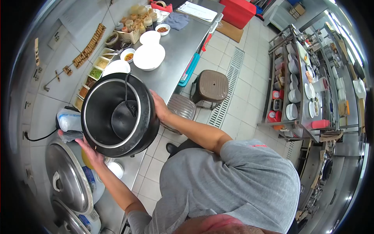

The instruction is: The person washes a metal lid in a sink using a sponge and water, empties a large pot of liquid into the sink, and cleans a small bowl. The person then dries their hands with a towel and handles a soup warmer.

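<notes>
A black electric soup warmer (149,124) with a silver inner rim is held between my two hands, its wide mouth tilted toward me. A black power cord (126,91) hangs over its rim into the dark inside. My right hand (159,106) grips the far right side of the body. At the lower left side, my left hand (92,153) presses against the warmer, fingers partly stretched out. A grey cloth (72,135) lies by those fingers; whether they hold it I cannot tell. The warmer hides part of the counter below.
On the steel counter (177,46) stand white bowls (149,57), topping trays (95,72) and sauce bottles (148,23). Large lidded pots (68,175) are at lower left. Brown stools (212,86) stand beside the counter; a dish rack (298,89) is at right.
</notes>
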{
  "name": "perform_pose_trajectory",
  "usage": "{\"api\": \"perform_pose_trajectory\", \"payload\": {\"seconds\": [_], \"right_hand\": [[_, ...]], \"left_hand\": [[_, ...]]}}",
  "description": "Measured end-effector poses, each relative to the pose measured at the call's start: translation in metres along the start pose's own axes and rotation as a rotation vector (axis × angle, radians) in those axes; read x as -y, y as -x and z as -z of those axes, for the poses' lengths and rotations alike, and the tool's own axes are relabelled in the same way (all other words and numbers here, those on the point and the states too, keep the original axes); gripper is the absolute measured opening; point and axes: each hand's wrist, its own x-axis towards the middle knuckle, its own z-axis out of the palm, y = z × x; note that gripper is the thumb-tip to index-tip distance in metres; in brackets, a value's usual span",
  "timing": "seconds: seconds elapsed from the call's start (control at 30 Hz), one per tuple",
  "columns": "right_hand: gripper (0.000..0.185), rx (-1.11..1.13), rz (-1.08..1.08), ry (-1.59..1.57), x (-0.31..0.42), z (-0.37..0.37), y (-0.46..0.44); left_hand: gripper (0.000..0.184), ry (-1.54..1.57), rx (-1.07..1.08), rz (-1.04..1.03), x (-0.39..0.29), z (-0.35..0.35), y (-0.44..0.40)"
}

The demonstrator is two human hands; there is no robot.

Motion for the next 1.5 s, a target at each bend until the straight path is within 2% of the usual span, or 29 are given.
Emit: {"api": "perform_pose_trajectory", "payload": {"seconds": [0.1,0.17,0.2,0.23,0.3,0.33,0.4,0.43,0.47,0.5,0.53,0.57,0.6,0.67,0.7,0.77,0.87,0.93,0.97,1.0,1.03,1.07,1.1,1.13,1.17,1.27,1.33,1.4,1.5], "right_hand": [[0.055,-0.01,-0.033,0.048,0.007,0.005,0.006],[0.059,-0.027,0.047,0.08,-0.019,0.007,-0.002],[0.059,0.016,-0.097,-0.133,-0.02,0.005,-0.003],[0.056,0.047,0.073,-0.145,-0.046,0.008,-0.012],[0.054,0.069,-0.092,-0.188,-0.005,0.007,0.002],[0.06,0.077,-0.095,-0.207,-0.005,0.009,0.0],[0.071,-0.043,-0.078,0.047,-0.025,0.019,-0.007],[0.076,-0.073,-0.098,0.07,-0.026,0.018,-0.006],[0.082,-0.131,-0.118,0.096,-0.028,0.015,-0.002],[0.083,-0.139,-0.139,0.098,-0.025,0.016,0.001],[0.084,-0.122,-0.168,0.128,0.0,0.019,0.009],[0.086,-0.161,-0.183,0.102,-0.015,0.019,0.005],[0.085,-0.209,-0.151,0.231,-0.019,0.02,0.003],[0.094,-0.245,-0.183,0.386,-0.014,0.015,0.009],[0.095,-0.225,-0.208,0.375,-0.012,0.013,0.012],[0.094,-0.185,-0.235,0.372,-0.007,0.009,0.017],[0.08,-0.089,-0.297,0.262,0.005,0.01,0.021],[0.064,0.039,-0.203,0.273,-0.015,0.01,0.011],[0.048,-0.114,0.416,0.568,-0.064,-0.004,0.003],[0.041,-0.05,0.222,0.478,-0.044,-0.005,0.012],[0.045,-0.045,0.031,0.331,-0.036,-0.01,0.015],[0.055,-0.04,-0.004,0.296,-0.048,-0.009,0.015],[0.065,0.016,-0.184,0.064,-0.067,-0.003,0.001],[0.066,-0.031,-0.275,-0.163,-0.047,-0.005,0.006],[0.067,0.005,-0.26,-0.236,-0.035,-0.007,0.008],[0.069,0.03,-0.276,-0.282,-0.027,-0.008,-0.004],[0.067,0.063,-0.301,-0.234,-0.036,-0.011,-0.018],[0.062,0.051,-0.413,-0.295,-0.011,-0.016,-0.016],[0.055,0.06,-0.397,-0.235,-0.022,-0.015,-0.02]], "left_hand": [[0.086,-0.085,-0.039,-0.016,0.001,-0.007,0.001],[0.088,-0.139,-0.122,0.024,-0.002,-0.01,0.002],[0.089,-0.235,-0.226,-0.007,0.0,-0.006,0.001],[0.089,-0.224,-0.156,-0.006,0.001,0.007,-0.005],[0.088,-0.17,-0.108,-0.003,-0.001,0.008,-0.003],[0.092,-0.222,-0.089,-0.027,-0.004,-0.003,0.004],[0.096,-0.213,-0.106,-0.004,-0.003,0.024,-0.01],[0.099,-0.306,-0.268,-0.029,-0.004,0.02,-0.009],[0.099,-0.181,-0.123,0.036,-0.008,0.012,-0.007],[0.097,-0.204,-0.189,0.019,-0.005,0.011,-0.011],[0.096,-0.147,-0.223,0.04,-0.006,-0.025,0.009],[0.095,-0.179,-0.145,0.021,0.003,0.008,-0.011],[0.095,-0.213,-0.087,-0.012,0.008,0.038,-0.037],[0.081,-0.251,-0.146,0.019,0.004,0.024,-0.026],[0.074,-0.26,-0.279,-0.01,0.004,-0.022,0.003],[0.076,-0.393,-0.182,-0.146,0.011,-0.006,-0.003],[0.078,-0.315,0.018,-0.093,0.021,-0.001,-0.014],[0.076,-0.079,0.035,0.032,0.016,-0.043,0.022],[0.076,-0.307,0.076,-0.123,0.018,-0.011,0.009],[0.077,-0.556,0.079,-0.292,0.019,0.021,-0.003],[0.078,-0.777,0.044,-0.462,0.021,0.053,-0.014],[0.074,-0.409,-0.001,-0.383,0.026,0.045,-0.014],[0.072,-0.24,-0.132,-0.187,0.004,-0.012,0.014],[0.078,-0.173,-0.323,-0.071,0.009,0.003,-0.004],[0.086,-0.07,-0.224,0.052,0.006,-0.007,0.004],[0.091,0.023,0.03,0.19,0.013,0.034,-0.026],[0.086,0.037,-0.072,0.205,0.01,0.032,-0.024],[0.088,0.002,-0.099,0.144,0.013,0.026,-0.019],[0.089,-0.018,-0.134,0.037,0.018,0.035,-0.024]]}}
